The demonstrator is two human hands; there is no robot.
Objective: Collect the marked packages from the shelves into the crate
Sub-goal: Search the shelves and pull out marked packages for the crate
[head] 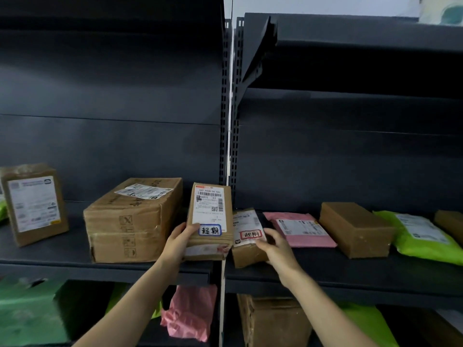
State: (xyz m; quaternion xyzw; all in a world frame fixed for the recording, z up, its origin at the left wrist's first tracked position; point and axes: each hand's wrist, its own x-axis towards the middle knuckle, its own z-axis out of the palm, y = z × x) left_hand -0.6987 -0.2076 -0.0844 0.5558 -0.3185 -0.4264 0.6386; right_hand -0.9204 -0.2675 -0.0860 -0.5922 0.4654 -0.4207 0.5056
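The left hand (pixel 179 242) grips a tall cardboard parcel (pixel 209 221) by its lower left edge, thumb laid across the front just beside a blue-bordered sticker (pixel 210 230) with handwritten characters, the other fingers hidden behind the box. The parcel stands tilted back, its lower end at the front of the dark shelf (pixel 155 269), and it carries a white shipping label (pixel 210 209) with barcodes above the sticker.

The right hand (pixel 275 246) closes around a smaller brown parcel (pixel 246 239) just to the right, fingers curled over its right side and near end. This parcel sits on the shelf of the neighbouring bay and bears a red-bordered sticker (pixel 251 234) with the same kind of handwriting. The two marked parcels stand just beside each other on either side of the slotted upright (pixel 226 121) between the bays.

To the left of the held parcel rests a large taped carton (pixel 132 221), and further left an upright box (pixel 35 204) with a big white label. To the right lie a pink mailer bag (pixel 300 229), a plain brown box (pixel 355 230) and a bright green mailer bag (pixel 423 236). On the shelf below, a crumpled pink bag (pixel 190 311), another carton (pixel 273 321) and green bags show
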